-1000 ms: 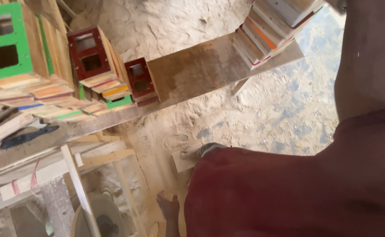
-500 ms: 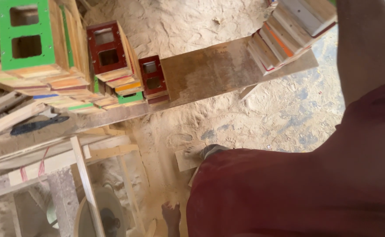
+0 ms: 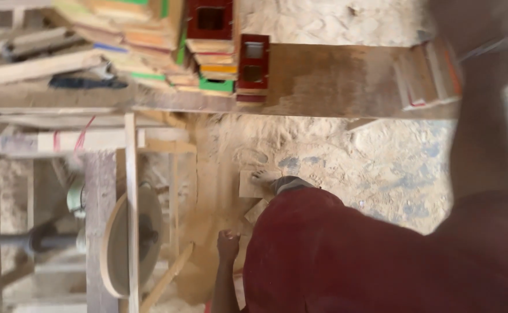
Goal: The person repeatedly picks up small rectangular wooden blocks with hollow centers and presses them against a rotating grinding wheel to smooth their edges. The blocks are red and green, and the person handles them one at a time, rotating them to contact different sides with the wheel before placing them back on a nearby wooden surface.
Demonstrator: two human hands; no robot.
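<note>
My left hand hangs low beside my maroon garment, fingers curled into a fist with nothing seen in it. It is above the sawdust floor, near a slanted wooden strut. My right forearm reaches up along the right side, blurred, and its hand lies beyond the top edge. Next to that arm, a stack of thin boards rests on a long wooden plank. Small red-painted wooden box frames stand on the plank beside stacks with green and orange edges.
A round wooden disc on a shaft sits inside a timber frame at the lower left. My foot stands on a small wood offcut amid sawdust. Loose battens lie at the upper left.
The view has swung down and left, so the plank and stacks now sit higher in frame. My left hand has come further into view, and the disc is now seen.
</note>
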